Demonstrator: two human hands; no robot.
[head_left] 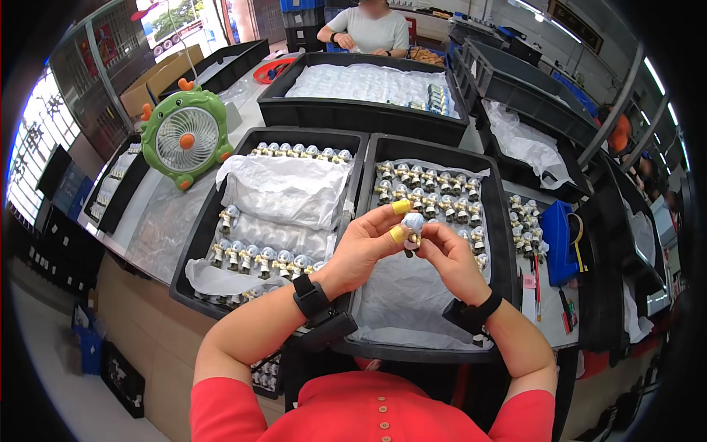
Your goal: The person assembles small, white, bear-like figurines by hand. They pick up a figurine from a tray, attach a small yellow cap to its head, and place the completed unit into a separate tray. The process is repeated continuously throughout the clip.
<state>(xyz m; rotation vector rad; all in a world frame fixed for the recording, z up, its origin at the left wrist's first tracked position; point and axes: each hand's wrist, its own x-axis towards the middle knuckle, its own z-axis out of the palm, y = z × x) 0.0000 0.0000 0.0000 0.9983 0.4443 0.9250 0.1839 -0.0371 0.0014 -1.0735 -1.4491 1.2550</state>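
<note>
Far left of the right tray [412,354] stands a green fan [185,140]; directly beside that tray lies the left tray [313,136], with rows of small figures on paper. Above the right tray, the left hand [359,250], thumb and forefinger in yellow covers [399,234], closes narrowly on one pale-haired figure [414,223], held upright; the right hand [455,269] pinches near its lower side. A light two-handed grip, kept over the tray's paper [405,287], should best steady it. Right of the tray: loose figures [524,221] and a blue holder [560,243].
</note>
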